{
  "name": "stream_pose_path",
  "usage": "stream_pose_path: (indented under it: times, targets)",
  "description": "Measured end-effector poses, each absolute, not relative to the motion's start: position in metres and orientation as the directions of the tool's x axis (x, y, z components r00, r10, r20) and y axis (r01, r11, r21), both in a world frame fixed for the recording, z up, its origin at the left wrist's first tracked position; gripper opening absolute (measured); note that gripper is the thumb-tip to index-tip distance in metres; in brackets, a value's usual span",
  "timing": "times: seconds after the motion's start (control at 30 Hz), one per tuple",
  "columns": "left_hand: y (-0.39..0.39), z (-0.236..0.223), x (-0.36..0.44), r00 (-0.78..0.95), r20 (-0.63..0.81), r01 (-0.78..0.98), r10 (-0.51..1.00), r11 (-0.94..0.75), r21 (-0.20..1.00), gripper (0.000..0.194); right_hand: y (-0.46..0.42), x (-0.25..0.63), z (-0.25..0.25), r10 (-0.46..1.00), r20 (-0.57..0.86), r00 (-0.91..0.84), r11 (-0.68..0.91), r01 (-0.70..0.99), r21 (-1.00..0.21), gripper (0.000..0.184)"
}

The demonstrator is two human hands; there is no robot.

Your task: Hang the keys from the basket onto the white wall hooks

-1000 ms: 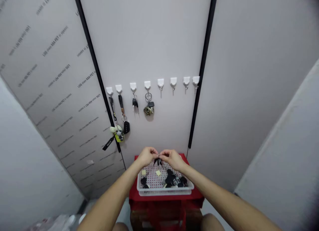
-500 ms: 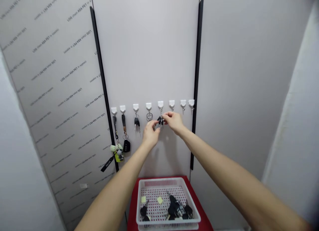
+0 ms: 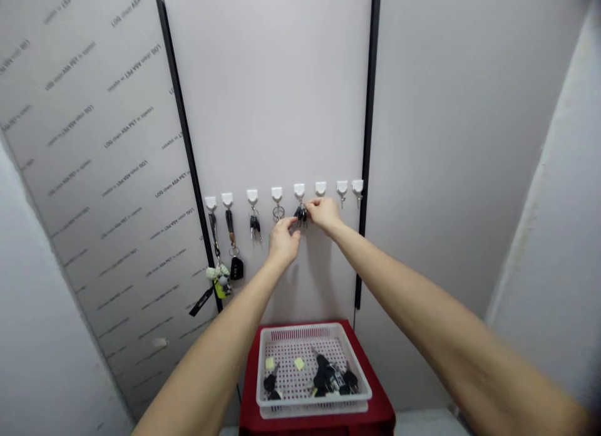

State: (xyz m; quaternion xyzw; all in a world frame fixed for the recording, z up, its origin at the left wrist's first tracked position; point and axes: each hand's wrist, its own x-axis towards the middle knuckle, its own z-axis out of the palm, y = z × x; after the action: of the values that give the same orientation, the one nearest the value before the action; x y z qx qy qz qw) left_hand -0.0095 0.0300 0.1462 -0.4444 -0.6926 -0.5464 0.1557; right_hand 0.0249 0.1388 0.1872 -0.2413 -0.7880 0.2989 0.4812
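A row of white wall hooks [image 3: 320,188] runs across the pale panel. Both my hands are raised to the fifth hook [image 3: 299,190] from the left. My left hand [image 3: 283,240] and my right hand [image 3: 323,213] pinch a bunch of black keys [image 3: 301,214] that hangs just under that hook. The left-hand hooks carry a strap with a toy charm [image 3: 217,278], a car fob [image 3: 236,267], a small key pair [image 3: 254,223] and a bare ring [image 3: 278,213]. The three hooks to the right of my hands hold nothing.
Below, a white perforated basket [image 3: 313,403] sits on a red crate [image 3: 389,413]; it holds several black keys [image 3: 331,378] and two yellow tags [image 3: 299,363]. Black vertical strips [image 3: 367,135] frame the panel. Grey walls close in on both sides.
Both hands rose from the basket to the fifth hook, carrying the black keys up. The view tilted upward from the basket to the hooks.
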Motion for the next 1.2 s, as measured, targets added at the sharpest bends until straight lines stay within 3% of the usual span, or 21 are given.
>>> stream_pose_path:
  times: [0.1,0.2,0.3,0.37,0.43,0.5,0.57,0.67,0.8,0.9,1.0,1.1,1.2]
  targets:
    - [0.020,0.118,-0.005,-0.592,0.666,0.746,0.454,-0.004,0.666,0.029,0.139,0.041,0.164,0.648,0.643,-0.407,0.723,0.065,-0.687,0.024]
    - [0.006,0.069,0.003,-0.631,0.538,0.665,0.559,0.033,0.746,0.027,0.137,0.066,0.114,0.548,0.565,-0.618,0.759,0.083,-0.645,0.026]
    - [-0.007,0.011,0.013,-0.655,0.319,0.586,0.685,0.193,0.787,0.026,0.128,0.094,0.045,0.312,0.237,-0.920,0.826,0.140,-0.546,0.021]
    - [-0.013,-0.022,0.018,-0.648,0.168,0.566,0.743,0.321,0.759,0.026,0.120,0.109,0.002,0.191,-0.012,-0.982,0.890,0.178,-0.421,0.020]
    - [-0.014,-0.047,0.023,-0.619,0.035,0.568,0.784,0.418,0.709,0.025,0.114,0.118,-0.028,0.185,-0.138,-0.973,0.943,0.216,-0.253,0.021]
    - [-0.012,-0.063,0.028,-0.592,-0.061,0.577,0.803,0.476,0.664,0.024,0.110,0.122,-0.044,0.220,-0.149,-0.964,0.965,0.237,-0.109,0.019]
    - [-0.009,-0.073,0.032,-0.574,-0.108,0.584,0.812,0.498,0.641,0.024,0.108,0.122,-0.050,0.247,-0.102,-0.964,0.966,0.253,-0.050,0.019]
    - [-0.005,-0.079,0.039,-0.548,-0.102,0.616,0.830,0.483,0.623,0.025,0.109,0.119,-0.052,0.270,-0.037,-0.962,0.959,0.272,-0.073,0.022]
    - [-0.004,-0.081,0.045,-0.568,-0.071,0.643,0.820,0.496,0.583,0.030,0.110,0.115,-0.054,0.224,-0.060,-0.973,0.971,0.228,-0.065,0.018]
    - [-0.005,-0.074,0.044,-0.604,-0.057,0.602,0.795,0.502,0.622,0.029,0.113,0.113,-0.045,0.210,-0.006,-0.978,0.960,0.207,-0.190,0.016]
    - [-0.004,-0.060,0.038,-0.613,0.044,0.535,0.789,0.373,0.758,0.036,0.118,0.112,-0.025,0.227,0.035,-0.973,0.875,0.188,-0.446,0.014]
    - [0.001,-0.042,0.032,-0.557,0.185,0.491,0.809,0.141,0.860,0.041,0.121,0.110,-0.002,0.249,0.002,-0.968,0.683,0.174,-0.710,0.011]
    - [0.007,-0.025,0.027,-0.462,0.208,0.413,0.862,0.001,0.911,0.030,0.119,0.106,0.017,0.272,-0.038,-0.962,0.486,0.172,-0.857,0.010]
